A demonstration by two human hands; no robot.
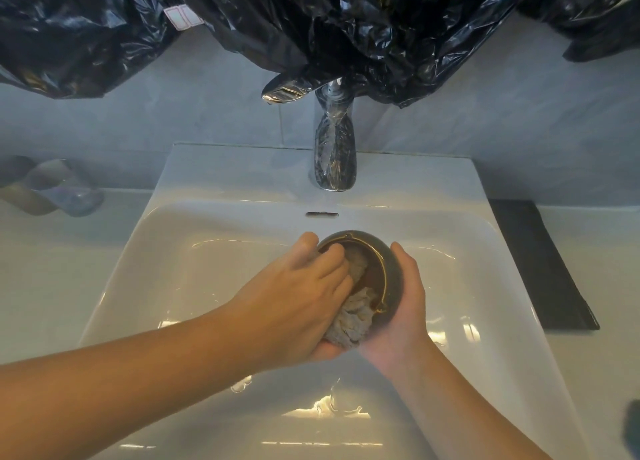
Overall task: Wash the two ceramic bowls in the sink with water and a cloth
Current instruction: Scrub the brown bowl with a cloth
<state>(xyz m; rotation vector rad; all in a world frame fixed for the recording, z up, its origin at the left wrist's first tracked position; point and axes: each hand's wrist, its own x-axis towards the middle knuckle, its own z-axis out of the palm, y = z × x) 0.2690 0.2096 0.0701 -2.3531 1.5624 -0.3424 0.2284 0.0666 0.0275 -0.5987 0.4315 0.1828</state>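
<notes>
The left hand [298,297] reaches in from the left with its fingers bent into the mouth of the bowl [389,262], pressing a pale, crumpled cloth [353,317] against the inside. Its thumb lies at the bowl's far rim. The rest of the cloth bunches out of the near side of the bowl and under the palm, so the hand is closed over the cloth.

The right hand [405,307] comes from the near right and cups the bowl from outside. Its fingers are curled round the grey outer wall, with fingertips up at the far right edge. The bowl is tipped on its side, with its opening turned left toward the left hand. It is grey outside and brown inside, with a gold-coloured rim. Both hands hold it above the middle of the white sink [242,175], clear of the basin floor.

Beyond the hands, an overflow slot [322,214] sits in the far wall of the basin, and a chrome faucet [335,148] stands behind it. Black plastic sheeting [346,26] hangs across the wall above. A dark mat [540,265] lies on the counter just right of the sink. A blurred, curved object [52,189] sits on the counter to the far left.
</notes>
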